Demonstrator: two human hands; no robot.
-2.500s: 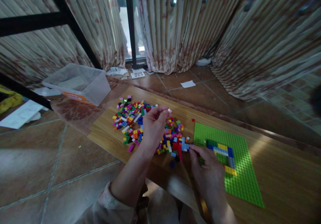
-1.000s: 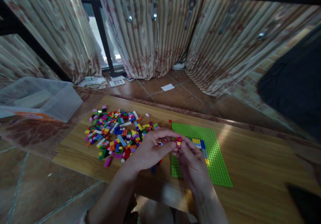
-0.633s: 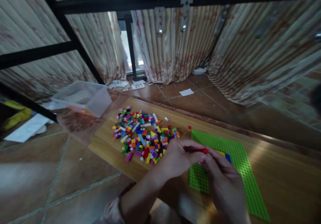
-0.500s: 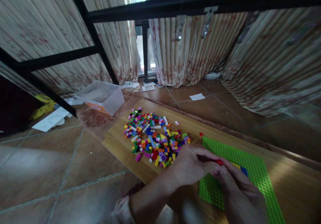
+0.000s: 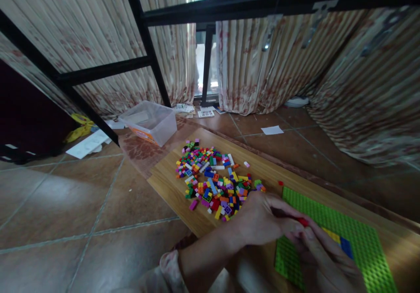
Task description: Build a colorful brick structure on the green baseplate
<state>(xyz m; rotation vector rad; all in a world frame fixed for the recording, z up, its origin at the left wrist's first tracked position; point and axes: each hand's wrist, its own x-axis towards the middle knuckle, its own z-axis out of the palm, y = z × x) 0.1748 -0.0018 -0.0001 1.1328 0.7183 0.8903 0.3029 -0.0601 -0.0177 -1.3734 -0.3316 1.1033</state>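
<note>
A small red toy brick point(image 5: 302, 221) is pinched between the fingertips of my left hand point(image 5: 264, 220) and my right hand point(image 5: 331, 253), which meet over the green baseplate point(image 5: 370, 240). Both hands are closed on it, and part of the brick is hidden by the fingers. A yellow brick point(image 5: 332, 235) and a blue brick point(image 5: 346, 247) sit on the baseplate just behind my right hand, partly covered by it. A loose red piece point(image 5: 280, 183) lies by the baseplate's far left corner.
Left of my hands, a pile of many-coloured bricks point(image 5: 213, 174) spreads over the wooden table point(image 5: 170, 192). At the table's far end stands a clear plastic box point(image 5: 166, 126). Black metal bars point(image 5: 157, 78) cross in front of the curtains point(image 5: 249, 74). Paper point(image 5: 272, 130) lies on the tiled floor.
The whole view has shifted, so the table, bricks and hands appear farther right. My hands still hold the red brick together in nearly the same pose.
</note>
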